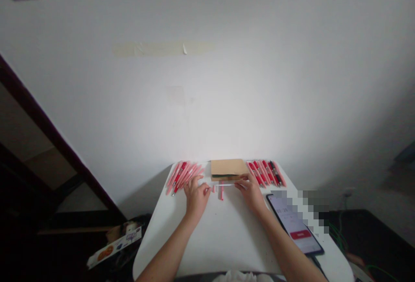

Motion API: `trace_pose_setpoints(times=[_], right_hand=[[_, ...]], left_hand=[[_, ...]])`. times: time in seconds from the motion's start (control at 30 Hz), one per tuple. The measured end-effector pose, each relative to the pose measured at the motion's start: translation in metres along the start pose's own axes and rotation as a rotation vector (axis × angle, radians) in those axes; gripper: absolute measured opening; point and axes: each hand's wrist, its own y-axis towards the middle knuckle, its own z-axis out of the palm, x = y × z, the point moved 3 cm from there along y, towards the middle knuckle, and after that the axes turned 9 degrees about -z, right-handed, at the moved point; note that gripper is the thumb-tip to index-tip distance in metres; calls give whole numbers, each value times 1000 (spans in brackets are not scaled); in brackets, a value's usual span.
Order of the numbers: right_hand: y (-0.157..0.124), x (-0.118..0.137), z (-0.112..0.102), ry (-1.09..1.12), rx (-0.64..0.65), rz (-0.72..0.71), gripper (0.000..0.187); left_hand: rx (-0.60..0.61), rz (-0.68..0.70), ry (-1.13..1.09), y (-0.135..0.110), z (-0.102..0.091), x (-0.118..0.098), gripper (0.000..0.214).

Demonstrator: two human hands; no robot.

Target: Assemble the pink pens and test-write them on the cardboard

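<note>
My right hand point(250, 192) pinches the end of a thin whitish pen refill point(225, 184), which points left over the table. My left hand point(196, 196) has thumb and forefinger pressed together at a small pink pen part point(213, 189). Between the hands, a short pink pen piece point(222, 193) lies on the white table. Just beyond my left hand is a pile of pink and red pens point(181, 173). Past my right hand rests a row of pink, red and black pens point(264, 172). A brown cardboard box point(228, 167) sits at the back between the two groups.
A phone point(296, 226) with a lit timer screen lies at the right of the white table point(223, 239), a cable at its lower end. The wall point(227, 100) rises behind the table. Left of the table, a printed carton point(113, 247) stands lower down among dark things.
</note>
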Motion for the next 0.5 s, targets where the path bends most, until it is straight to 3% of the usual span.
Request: trace_pose_setpoints(times=[0.5], right_hand=[[0,3,-1,-24,-8,-11,20]], left_hand=[[-18,42,103,0,2,-2,17]])
